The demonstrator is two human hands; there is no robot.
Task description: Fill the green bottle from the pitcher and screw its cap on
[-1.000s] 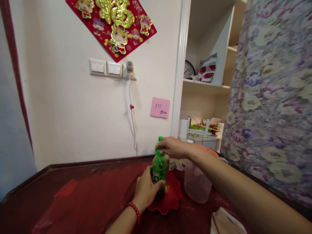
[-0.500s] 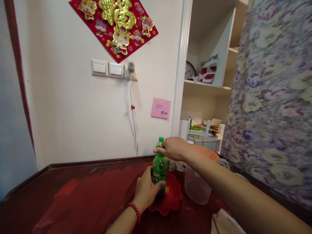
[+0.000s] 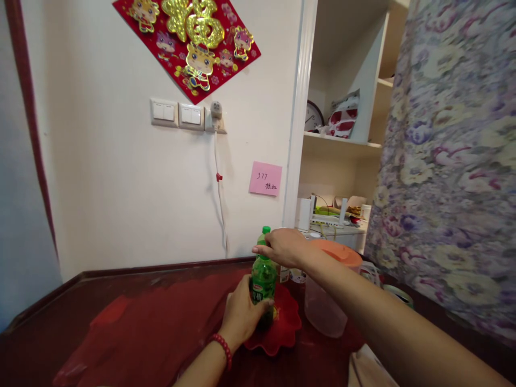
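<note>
Head view, near to far. Nearest, at the bottom edge, a pale cloth under the right forearm. Left hand, red bead bracelet at the wrist, wrapped round the lower body of a green bottle, fingers closed on it, thumb across the label. Bottle small, clear green plastic, dark green drink inside, red-and-white label low on the body. Standing upright on a red scalloped dish at the middle of a dark red table, long axis vertical, neck pointing straight up. Right hand cupped over the bottle top, fingers curled down round the cap and gripping it; cap itself hidden. Just right of the dish, a clear tub with an orange lid. Just behind, a second green bottle, only its cap and neck showing. Farther off, a white wall with switches, a pink note, a red banner. Far right, shelves with a clock; floral fabric along the right side.
</note>
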